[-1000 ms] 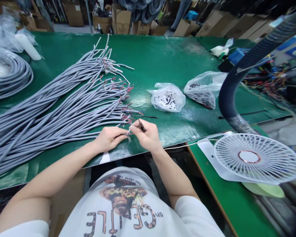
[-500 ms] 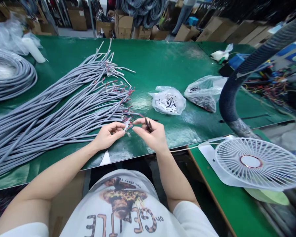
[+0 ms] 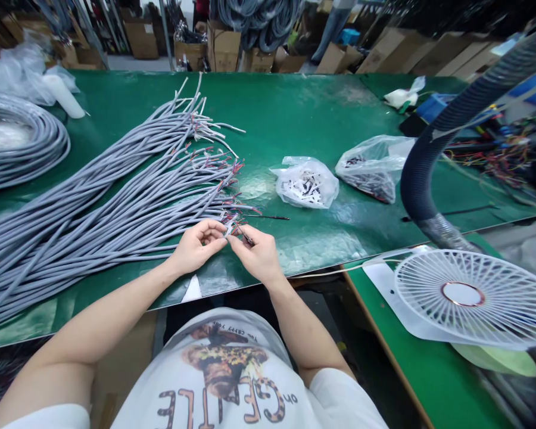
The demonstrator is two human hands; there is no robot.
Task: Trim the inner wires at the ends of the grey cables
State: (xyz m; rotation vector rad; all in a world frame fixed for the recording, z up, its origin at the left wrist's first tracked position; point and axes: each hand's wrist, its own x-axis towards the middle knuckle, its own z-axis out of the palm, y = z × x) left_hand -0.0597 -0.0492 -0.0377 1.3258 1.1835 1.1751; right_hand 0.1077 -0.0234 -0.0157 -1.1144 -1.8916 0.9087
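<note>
Big pile of grey cables (image 3: 93,202) sprawls left of the left hand (image 3: 196,247), which pinches one cable's stripped wire ends (image 3: 230,226) on the green surface (image 3: 295,113). Right hand (image 3: 256,256), touching close beside it, grips a thin dark tool (image 3: 246,238). Further right: two plastic bags (image 3: 307,182) of small parts.

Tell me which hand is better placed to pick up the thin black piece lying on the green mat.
Probably the right hand. The thin black piece lies just beyond it, on its side, while the left hand pinches the stripped cable end.
</note>
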